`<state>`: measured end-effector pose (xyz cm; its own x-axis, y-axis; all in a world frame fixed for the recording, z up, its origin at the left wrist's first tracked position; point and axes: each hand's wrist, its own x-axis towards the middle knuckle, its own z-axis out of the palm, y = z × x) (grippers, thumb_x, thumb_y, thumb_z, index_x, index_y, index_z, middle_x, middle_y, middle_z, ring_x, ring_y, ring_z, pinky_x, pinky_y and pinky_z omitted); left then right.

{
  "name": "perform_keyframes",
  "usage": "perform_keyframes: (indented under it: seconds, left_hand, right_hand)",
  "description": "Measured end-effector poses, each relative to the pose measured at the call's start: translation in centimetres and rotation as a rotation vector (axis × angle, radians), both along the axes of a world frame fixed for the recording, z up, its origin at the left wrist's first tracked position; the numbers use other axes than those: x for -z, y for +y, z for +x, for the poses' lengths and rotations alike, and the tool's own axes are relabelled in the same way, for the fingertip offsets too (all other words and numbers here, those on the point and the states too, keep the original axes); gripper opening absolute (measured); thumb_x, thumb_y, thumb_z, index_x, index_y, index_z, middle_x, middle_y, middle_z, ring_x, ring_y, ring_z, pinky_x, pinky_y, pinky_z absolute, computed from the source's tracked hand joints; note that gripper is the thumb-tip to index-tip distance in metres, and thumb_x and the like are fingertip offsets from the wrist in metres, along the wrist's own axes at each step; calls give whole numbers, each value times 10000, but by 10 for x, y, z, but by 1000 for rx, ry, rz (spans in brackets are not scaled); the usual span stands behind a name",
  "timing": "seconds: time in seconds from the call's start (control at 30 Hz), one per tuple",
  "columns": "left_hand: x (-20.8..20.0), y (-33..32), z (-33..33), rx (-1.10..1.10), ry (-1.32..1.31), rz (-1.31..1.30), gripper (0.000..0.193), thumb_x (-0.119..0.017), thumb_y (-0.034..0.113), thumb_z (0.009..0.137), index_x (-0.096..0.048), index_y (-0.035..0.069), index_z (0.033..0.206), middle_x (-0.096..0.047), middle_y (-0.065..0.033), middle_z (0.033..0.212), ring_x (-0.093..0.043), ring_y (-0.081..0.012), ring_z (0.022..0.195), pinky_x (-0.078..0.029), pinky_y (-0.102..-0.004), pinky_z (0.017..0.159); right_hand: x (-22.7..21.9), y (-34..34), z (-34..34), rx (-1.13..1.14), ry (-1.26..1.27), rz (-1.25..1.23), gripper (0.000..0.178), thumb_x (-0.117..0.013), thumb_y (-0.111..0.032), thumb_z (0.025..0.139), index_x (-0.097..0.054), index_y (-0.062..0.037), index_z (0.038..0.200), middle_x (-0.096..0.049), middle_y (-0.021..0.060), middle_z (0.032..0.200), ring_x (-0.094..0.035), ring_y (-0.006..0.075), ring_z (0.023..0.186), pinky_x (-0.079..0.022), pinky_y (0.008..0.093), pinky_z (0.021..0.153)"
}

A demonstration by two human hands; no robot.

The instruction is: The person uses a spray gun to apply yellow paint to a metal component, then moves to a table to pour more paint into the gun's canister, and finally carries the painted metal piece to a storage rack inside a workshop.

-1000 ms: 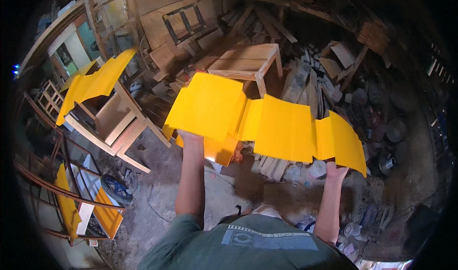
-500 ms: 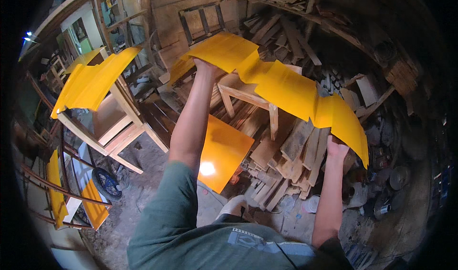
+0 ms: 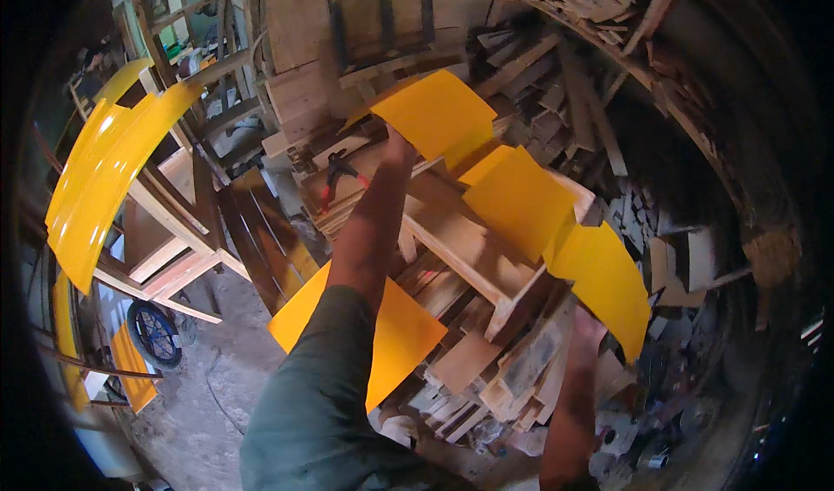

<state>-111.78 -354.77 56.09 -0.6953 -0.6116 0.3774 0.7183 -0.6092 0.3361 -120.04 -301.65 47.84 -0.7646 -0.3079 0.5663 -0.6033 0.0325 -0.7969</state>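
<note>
A long yellow sheet, bent into stepped folds, is held up between both my hands across the wooden frame. My left hand grips its far left part from below, fingers hidden beneath the sheet. At the near right end, my right hand holds the lower edge; its fingers are partly covered. Under the sheet stands a pale wooden frame with legs. Red-handled pliers lie on boards left of my left hand. A flat yellow panel sits below my left arm.
At left, another glossy yellow folded sheet rests over a wooden stand. A small black wheel is beside it. Scrap boards pile up under the frame, and more planks lean at the back right.
My view has tilted and turned right. The held sheet has swung and come down nearer the wooden frame, its right end lower. Both hands keep their hold, and the pliers have come into sight.
</note>
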Motion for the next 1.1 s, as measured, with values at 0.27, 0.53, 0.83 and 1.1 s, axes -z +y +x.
perform_keyframes:
  seconds: [0.27,0.53,0.83,1.1]
  left_hand:
    - [123,-78,-96,73,-3,52,413,-452,404,1002,-529,110,1281,-603,-95,1204,-604,-263,1079,-512,-416,906]
    - [178,-77,-124,10,-140,81,400,-468,379,997,-534,93,1269,-612,-92,1183,-614,-259,1059,-520,-405,883]
    - [238,-60,-119,-147,-347,159,386,-487,351,992,-540,74,1255,-623,-88,1158,-624,-255,1038,-529,-393,857]
    - [281,-39,-102,-451,-600,159,373,-503,326,987,-545,57,1242,-632,-85,1136,-634,-252,1018,-537,-383,834]
  right_hand:
    - [34,-48,-27,351,433,873,393,-524,-246,996,-517,-68,1347,-531,94,1378,-502,282,1248,-414,403,1034]
    - [101,-28,-69,530,273,1109,432,-605,-313,950,-561,-59,1296,-573,136,1320,-529,318,1210,-423,398,1022]
    - [87,-35,-73,489,800,710,560,-741,-221,861,-513,-49,1342,-556,125,1355,-521,295,1238,-432,414,1022]
    - [119,-11,-97,579,669,816,584,-775,-176,824,-522,-48,1335,-585,119,1319,-554,289,1194,-444,403,1009]
